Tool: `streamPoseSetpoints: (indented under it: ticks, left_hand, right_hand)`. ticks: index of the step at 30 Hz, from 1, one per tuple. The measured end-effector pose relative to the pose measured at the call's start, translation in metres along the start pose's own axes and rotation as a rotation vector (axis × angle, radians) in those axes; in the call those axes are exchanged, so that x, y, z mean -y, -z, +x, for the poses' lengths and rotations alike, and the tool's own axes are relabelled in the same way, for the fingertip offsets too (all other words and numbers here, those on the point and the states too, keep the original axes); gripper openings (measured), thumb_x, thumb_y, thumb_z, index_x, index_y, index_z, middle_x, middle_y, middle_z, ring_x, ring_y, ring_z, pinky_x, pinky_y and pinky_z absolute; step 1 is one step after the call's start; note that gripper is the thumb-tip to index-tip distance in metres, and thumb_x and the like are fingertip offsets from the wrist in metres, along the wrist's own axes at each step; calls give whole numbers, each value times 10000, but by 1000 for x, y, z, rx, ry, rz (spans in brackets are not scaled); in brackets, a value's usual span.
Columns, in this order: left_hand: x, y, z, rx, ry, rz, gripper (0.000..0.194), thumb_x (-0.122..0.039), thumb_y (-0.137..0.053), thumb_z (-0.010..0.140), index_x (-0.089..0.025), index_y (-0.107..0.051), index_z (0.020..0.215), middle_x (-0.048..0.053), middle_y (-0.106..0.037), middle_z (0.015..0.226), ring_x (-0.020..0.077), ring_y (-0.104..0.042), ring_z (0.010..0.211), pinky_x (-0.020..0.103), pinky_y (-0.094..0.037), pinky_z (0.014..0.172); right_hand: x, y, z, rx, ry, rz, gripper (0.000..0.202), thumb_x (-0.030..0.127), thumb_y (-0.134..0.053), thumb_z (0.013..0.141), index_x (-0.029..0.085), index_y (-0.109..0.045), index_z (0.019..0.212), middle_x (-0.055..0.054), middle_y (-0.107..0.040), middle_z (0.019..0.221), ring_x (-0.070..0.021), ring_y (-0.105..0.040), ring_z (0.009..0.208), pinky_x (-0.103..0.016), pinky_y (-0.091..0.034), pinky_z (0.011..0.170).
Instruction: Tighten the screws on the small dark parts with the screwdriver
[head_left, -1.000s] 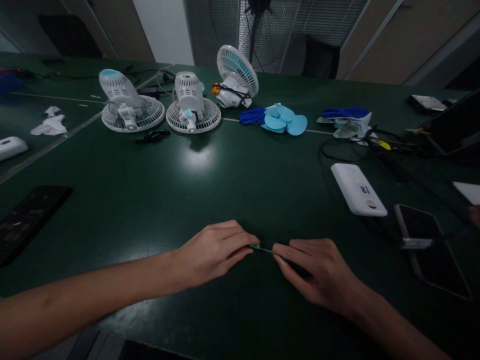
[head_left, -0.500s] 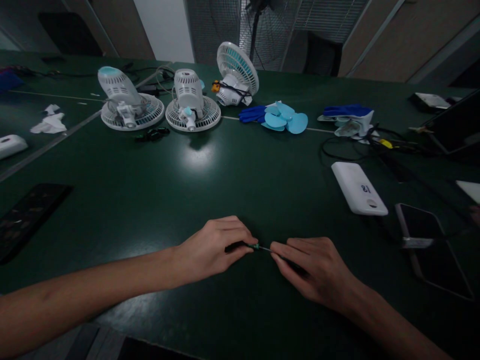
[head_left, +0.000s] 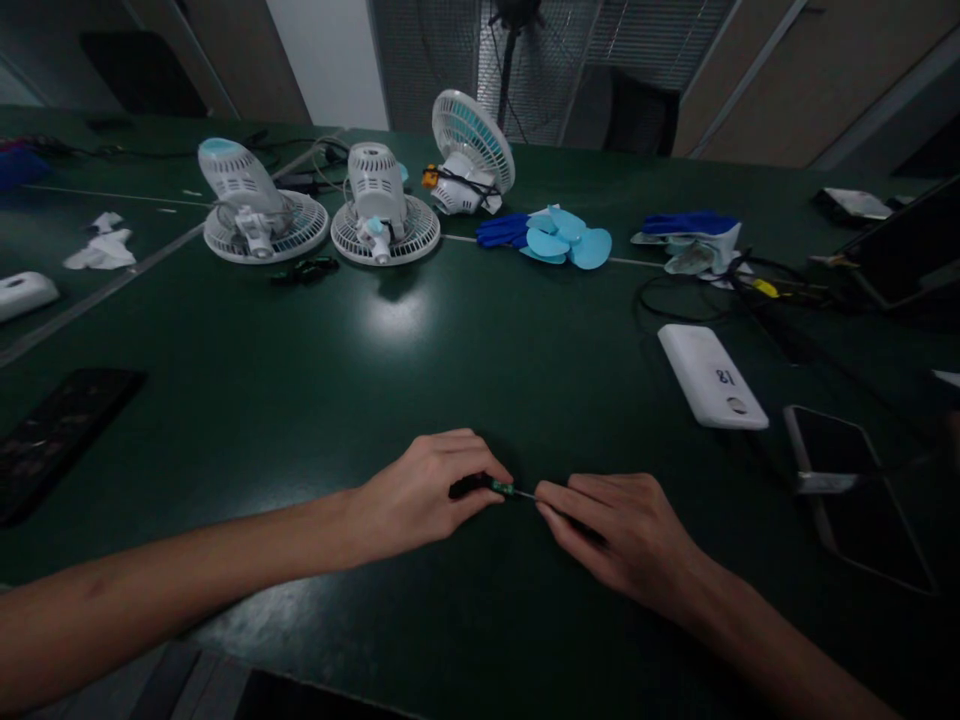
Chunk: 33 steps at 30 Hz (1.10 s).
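Note:
A small screwdriver (head_left: pixel 504 488) with a green handle and thin metal shaft lies between my two hands, low over the dark green table (head_left: pixel 450 370). My left hand (head_left: pixel 431 485) pinches its handle between thumb and fingers. The shaft runs rightward into the fingertips of my right hand (head_left: pixel 622 530), which are closed around it. My right fingers hide the tip of the tool.
Two face-down fans (head_left: pixel 259 215) (head_left: pixel 382 215) and a tilted fan (head_left: pixel 472 150) stand at the back. Beside them are light-blue fan blades (head_left: pixel 568 238) and blue-white gloves (head_left: pixel 694 238). A white power bank (head_left: pixel 712 378) and phones (head_left: pixel 862 490) lie right, a black tray (head_left: pixel 64 430) left.
Both hands keep their hold on the screwdriver, with slightly more of its green handle showing by my left fingers. The view has shifted a little.

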<state>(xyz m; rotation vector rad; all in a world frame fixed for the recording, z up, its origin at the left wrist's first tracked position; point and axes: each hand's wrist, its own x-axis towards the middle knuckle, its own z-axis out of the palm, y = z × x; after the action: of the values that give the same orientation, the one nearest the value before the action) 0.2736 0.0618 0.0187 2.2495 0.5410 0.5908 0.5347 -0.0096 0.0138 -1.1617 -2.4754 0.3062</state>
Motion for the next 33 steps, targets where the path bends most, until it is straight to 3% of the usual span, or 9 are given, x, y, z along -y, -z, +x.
streamPoseSetpoints:
  ticks: [9,11,17,26,33]
  left_hand:
    - [0,0,-1,9,10,-21,141,-169,-645,967,-141,-677,1102,63,-679,987,170,-626,948,304,-506,857]
    - [1,0,-1,3,15,-32,141,-169,-656,960,-137,-680,1096,60,-678,976,171,-622,940,302,-503,849]
    - [2,3,1,14,33,-61,154,-177,-678,946,-140,-698,1094,61,-681,968,170,-618,913,292,-506,820]
    - [-2,5,1,15,165,-134,278,-152,-717,906,-161,-652,1176,45,-661,1022,134,-624,887,250,-507,801]
    - [0,3,0,4,165,-144,280,-157,-727,902,-167,-641,1169,27,-652,1008,118,-621,878,233,-494,792]
  right_hand:
    - [7,-1,0,-76,-59,101,201,218,-507,1035,204,-685,1127,3,-704,788,-101,-603,602,-249,-418,574]
    - [10,-2,1,-65,6,86,176,199,-521,1024,202,-692,1066,15,-674,738,-99,-582,575,-258,-399,556]
    - [5,0,-7,-34,-51,70,205,175,-521,1022,185,-670,1163,1,-684,765,-98,-599,590,-248,-401,545]
    - [2,-1,-9,-40,-13,19,194,186,-534,1018,186,-669,1156,-4,-696,782,-102,-616,589,-262,-398,535]
    - [3,-1,-7,-40,-27,24,199,192,-542,1018,189,-669,1171,-4,-704,800,-104,-629,606,-262,-399,542]
